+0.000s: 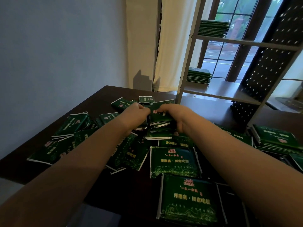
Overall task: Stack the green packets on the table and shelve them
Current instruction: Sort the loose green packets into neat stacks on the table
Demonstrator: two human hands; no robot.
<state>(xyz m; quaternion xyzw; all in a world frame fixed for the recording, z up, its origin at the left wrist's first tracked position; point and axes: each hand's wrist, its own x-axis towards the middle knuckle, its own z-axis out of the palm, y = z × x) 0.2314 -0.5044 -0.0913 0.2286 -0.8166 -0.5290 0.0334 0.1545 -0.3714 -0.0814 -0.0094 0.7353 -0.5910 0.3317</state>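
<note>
Gripping a small stack of green packets (pixel 160 118) between both hands, a person held it over the far middle of a dark table (pixel 205 108), with the left hand (pixel 136 114) curled round the stack's left edge and the right hand (pixel 174 114) curled round its right edge. Whether the bottom of the stack rested on the packets beneath it could not be told. Loose packets (pixel 173 161) of the same kind, each dark green with pale lettering and silver side seams, lay scattered and overlapping across the tabletop on both sides of the bare forearms, some flat and some tilted on their neighbours. A neater pile (pixel 277 140) sat near the table's right edge, and a large packet (pixel 188 199) lay closest to the camera. Behind the table, to the right, stood a white shelf unit (pixel 221 90) with a black perforated side panel (pixel 272 63). One tidy upper stack (pixel 213 28) lay on its higher shelf and a lower stack (pixel 198 76) on the shelf below, both at the left end. A window (pixel 229 54) with dark frames showed through the shelves, a cream curtain (pixel 175 46) hung beside it, and a plain pale wall (pixel 65 46) filled the left of the scene.
</note>
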